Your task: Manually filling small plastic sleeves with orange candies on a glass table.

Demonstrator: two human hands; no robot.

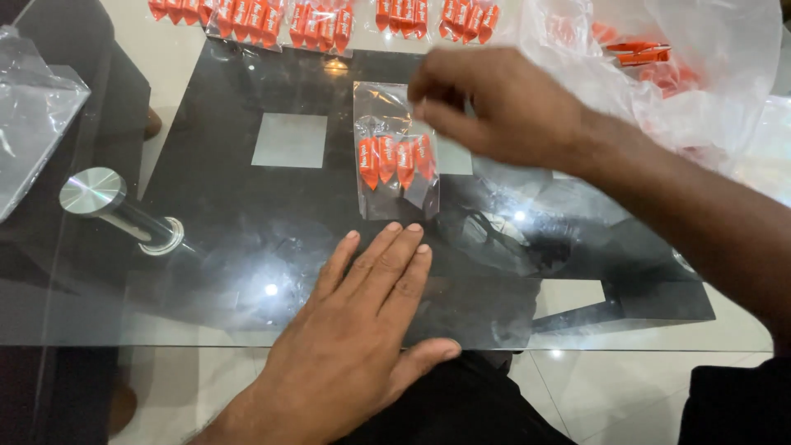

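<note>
Glass table (247,280) carries everything; right edge has a big clear bag (709,74) of loose orange pieces, count unreadable through the plastic. Left hand (354,338) lies flat, palm down, fingers together and extended, holding nothing, fingertips just short of the bottom edge of the small clear pouch (395,152). Right hand (494,103) hovers over the pouch's top right corner, fingers curled in a loose pinch; can't tell if it actually has the film or only touches it. Pouch sits mid-table, flat, mouth away from the person, just beside the pale square showing through the glass. To do this step well, my read: pin the pouch's lower edge with the flat hand so it doesn't slide on the glass, and work the top edge with fingertips only, keeping the wrapped pieces settled at the bottom. Counts: one pouch in hand with four orange wrapped candies (395,161); four filled pouches (321,23) lined along the far edge; one stack of empty bags (33,124) at left; one metal table fitting (95,194).
</note>
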